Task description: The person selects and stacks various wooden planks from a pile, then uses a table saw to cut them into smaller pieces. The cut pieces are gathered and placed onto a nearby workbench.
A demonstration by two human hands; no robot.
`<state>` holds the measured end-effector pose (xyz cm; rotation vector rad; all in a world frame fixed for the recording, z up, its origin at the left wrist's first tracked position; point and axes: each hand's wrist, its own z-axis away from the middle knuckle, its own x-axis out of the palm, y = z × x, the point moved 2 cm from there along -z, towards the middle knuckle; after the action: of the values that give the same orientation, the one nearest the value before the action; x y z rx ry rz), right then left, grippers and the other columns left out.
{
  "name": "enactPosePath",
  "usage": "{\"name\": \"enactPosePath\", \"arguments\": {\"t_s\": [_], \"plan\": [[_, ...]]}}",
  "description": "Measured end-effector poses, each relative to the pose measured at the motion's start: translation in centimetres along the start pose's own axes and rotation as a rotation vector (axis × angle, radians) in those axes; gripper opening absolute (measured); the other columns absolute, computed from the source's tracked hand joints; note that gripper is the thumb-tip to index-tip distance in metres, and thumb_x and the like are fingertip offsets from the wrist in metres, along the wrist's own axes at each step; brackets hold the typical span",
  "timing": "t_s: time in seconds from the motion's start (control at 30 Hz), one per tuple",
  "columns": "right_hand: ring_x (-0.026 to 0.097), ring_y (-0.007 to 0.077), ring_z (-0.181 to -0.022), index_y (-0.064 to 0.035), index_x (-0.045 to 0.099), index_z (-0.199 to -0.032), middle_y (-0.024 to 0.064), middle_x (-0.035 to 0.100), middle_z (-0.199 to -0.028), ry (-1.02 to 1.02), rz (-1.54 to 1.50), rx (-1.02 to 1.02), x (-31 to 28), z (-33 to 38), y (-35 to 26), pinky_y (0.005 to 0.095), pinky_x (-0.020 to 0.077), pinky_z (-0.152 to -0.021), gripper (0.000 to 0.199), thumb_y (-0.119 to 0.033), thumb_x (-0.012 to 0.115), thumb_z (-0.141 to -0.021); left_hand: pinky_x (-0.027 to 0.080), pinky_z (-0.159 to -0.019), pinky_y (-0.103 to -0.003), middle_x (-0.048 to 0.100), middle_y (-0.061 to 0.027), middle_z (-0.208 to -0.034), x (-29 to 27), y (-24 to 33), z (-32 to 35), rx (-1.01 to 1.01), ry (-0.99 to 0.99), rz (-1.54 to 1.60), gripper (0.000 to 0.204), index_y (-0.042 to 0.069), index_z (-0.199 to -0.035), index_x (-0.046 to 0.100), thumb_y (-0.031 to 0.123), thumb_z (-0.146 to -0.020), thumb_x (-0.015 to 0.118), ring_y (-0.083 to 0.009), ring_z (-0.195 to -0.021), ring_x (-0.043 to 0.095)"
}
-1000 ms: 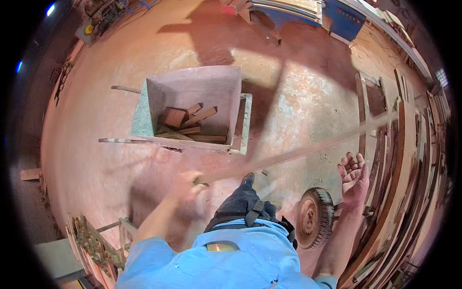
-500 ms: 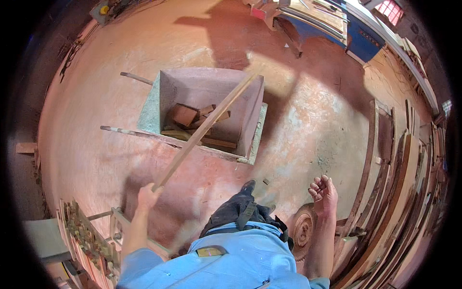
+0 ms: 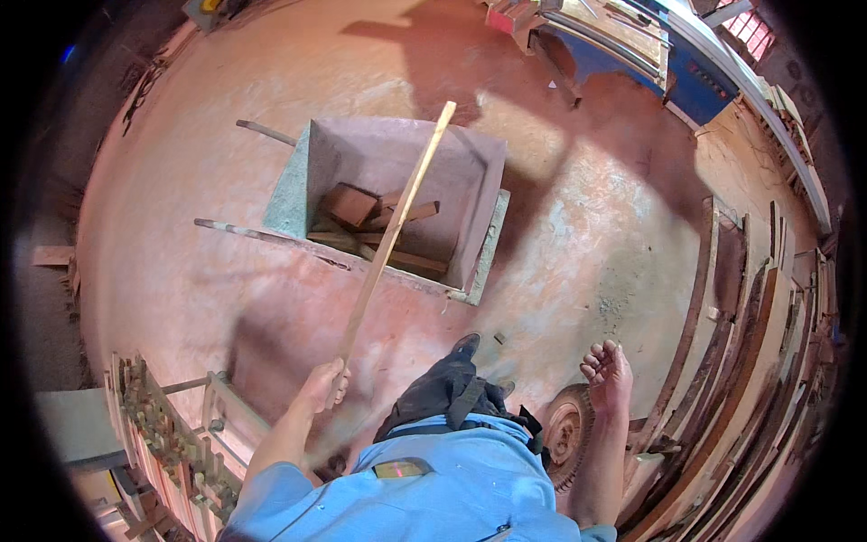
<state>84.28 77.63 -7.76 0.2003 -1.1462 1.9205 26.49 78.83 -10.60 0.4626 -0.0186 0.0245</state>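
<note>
Slanting forward and rightward, a wooden strip [image 3: 392, 233] extends from the left hand [image 3: 322, 387], which grips its near end.

The reddish floor [image 3: 181, 298] is carrying a cart [image 3: 370, 149], and wood pieces [image 3: 349, 205] are lying inside it; a small scrap [image 3: 499, 338] is lying on the floor nearby.

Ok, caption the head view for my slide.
Left hand grips a long wooden strip, seen against a cart holding wood pieces; right hand loosely curled.
</note>
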Motion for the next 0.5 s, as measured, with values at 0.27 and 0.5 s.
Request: {"name": "enactPosePath", "arguments": {"t_s": [0.27,0.5], "plan": [[0.045,0.0139,-0.07,-0.0116,0.055,-0.099,0.0013,0.05,-0.085,0.226,0.077,0.053,0.3,2.3,0.8,0.0268,0.0403,-0.059,0.027,-0.036,0.047,-0.106,0.032,-0.04,-0.03,0.04,0.0003,-0.059,10.8,3.0,2.8,-0.084,-0.494,0.704,0.062,0.012,-0.091,0.056,0.072,-0.095,0.041,-0.0146,-0.044,0.038],[0.04,0.0112,-0.065,-0.014,0.049,-0.09,-0.002,0.04,-0.076,-0.034,-0.123,0.073,-6.1,3.5,0.5,0.0255,0.0362,-0.056,0.023,-0.03,0.048,-0.107,0.032,-0.037,-0.028,0.038,0.0006,-0.059,16.2,4.7,4.6,-0.013,-0.728,0.893,0.061,0.012,-0.086,0.054,0.072,-0.093,0.046,-0.0137,-0.043,0.038]]}}
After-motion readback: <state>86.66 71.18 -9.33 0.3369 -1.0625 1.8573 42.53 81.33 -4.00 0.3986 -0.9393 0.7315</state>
